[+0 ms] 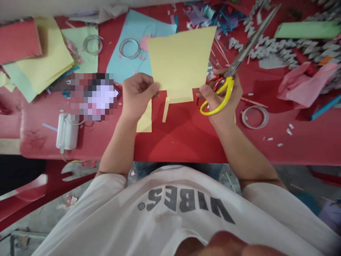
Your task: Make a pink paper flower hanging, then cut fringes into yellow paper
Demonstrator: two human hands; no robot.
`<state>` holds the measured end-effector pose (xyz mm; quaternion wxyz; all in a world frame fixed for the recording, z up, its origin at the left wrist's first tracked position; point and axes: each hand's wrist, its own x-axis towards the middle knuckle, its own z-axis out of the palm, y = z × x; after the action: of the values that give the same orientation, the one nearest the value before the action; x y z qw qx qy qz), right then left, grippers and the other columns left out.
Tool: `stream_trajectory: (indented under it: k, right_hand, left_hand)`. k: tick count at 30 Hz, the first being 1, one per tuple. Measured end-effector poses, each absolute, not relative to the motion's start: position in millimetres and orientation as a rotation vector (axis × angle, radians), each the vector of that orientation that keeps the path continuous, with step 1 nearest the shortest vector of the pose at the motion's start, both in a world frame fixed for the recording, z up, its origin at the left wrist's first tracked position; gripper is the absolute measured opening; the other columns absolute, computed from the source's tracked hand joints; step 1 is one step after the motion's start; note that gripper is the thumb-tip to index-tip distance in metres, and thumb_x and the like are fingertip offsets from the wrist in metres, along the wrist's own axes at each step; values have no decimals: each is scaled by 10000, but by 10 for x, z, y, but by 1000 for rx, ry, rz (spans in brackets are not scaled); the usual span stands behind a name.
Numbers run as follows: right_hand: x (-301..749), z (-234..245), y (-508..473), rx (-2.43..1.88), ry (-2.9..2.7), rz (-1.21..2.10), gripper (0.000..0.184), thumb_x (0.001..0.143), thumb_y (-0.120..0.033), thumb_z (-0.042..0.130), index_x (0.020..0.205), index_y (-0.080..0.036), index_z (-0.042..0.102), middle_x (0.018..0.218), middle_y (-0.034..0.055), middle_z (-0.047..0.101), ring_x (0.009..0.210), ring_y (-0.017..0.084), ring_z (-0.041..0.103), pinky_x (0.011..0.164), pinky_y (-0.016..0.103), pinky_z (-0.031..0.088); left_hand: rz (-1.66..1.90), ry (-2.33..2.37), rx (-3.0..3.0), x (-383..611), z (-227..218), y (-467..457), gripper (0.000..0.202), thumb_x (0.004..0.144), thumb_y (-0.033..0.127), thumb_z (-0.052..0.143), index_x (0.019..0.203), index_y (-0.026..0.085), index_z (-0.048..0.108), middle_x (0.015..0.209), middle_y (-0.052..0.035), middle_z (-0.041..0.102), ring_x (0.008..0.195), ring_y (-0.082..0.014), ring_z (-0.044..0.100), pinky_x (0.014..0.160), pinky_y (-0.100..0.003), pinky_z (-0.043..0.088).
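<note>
Mostly I see a red surface (pixel 183 145) strewn with paper scraps (pixel 269 53), its far edge cut off by the frame. A yellow paper sheet (pixel 181 60) is held up over it, pinched at its left edge by the left hand (pixel 138 96), whose fingers are partly hidden behind the sheet. The right hand (pixel 220 99) grips yellow-handled scissors (pixel 249 44), blades closed and beside the paper. A narrow cut strip (pixel 165 109) hangs below the sheet; a pixelated patch (pixel 93 96) hides whatever lies further left.

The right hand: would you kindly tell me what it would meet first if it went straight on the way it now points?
Probably the yellow paper just ahead of the right hand, though the depth is unclear.
</note>
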<state>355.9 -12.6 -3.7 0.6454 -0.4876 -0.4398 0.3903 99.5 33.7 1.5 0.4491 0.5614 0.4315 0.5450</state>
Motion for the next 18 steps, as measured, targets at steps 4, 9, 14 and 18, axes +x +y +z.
stream_trajectory:
  k: [4, 9, 14, 18]
  right_hand:
    - [3517, -22, -137, -1061, -979, 846, 488, 820, -410, 974, 1147, -305, 626, 733, -80, 666, 652, 198, 746, 706, 414, 681]
    - [3491, -53, -160, -1060, -1023, 917, 550, 775, -538, 1008, 1147, -323, 664, 744, -82, 661, 640, 176, 738, 695, 378, 689]
    - [3484, -206, -170, -1030, -1021, 1128, 660, 858, -864, 801, 1208, -314, 699, 849, 6, 787, 796, 245, 847, 733, 383, 706]
    - [3459, -252, -311, -1040, -1161, 1241, 836, 745, -965, 805, 1261, -314, 712, 937, 58, 847, 1023, 314, 870, 835, 408, 708]
  left_hand:
    - [1325, 993, 1418, 1058, -14, 291, 390, 831, 502, 978, 757, 245, 695, 633, 24, 631, 538, -144, 678, 483, -252, 525]
    - [1232, 1016, 1389, 1141, -62, 231, 517, 888, 720, 879, 806, 231, 732, 675, -10, 643, 481, -144, 652, 377, -239, 432]
    - [1436, 1197, 1368, 1088, 19, 225, 438, 947, 571, 890, 741, 243, 686, 597, 22, 578, 424, -103, 541, 354, -257, 360]
    - [1709, 1307, 1318, 1017, 226, 212, 407, 971, 458, 885, 714, 244, 652, 571, 46, 572, 426, -94, 520, 371, -287, 392]
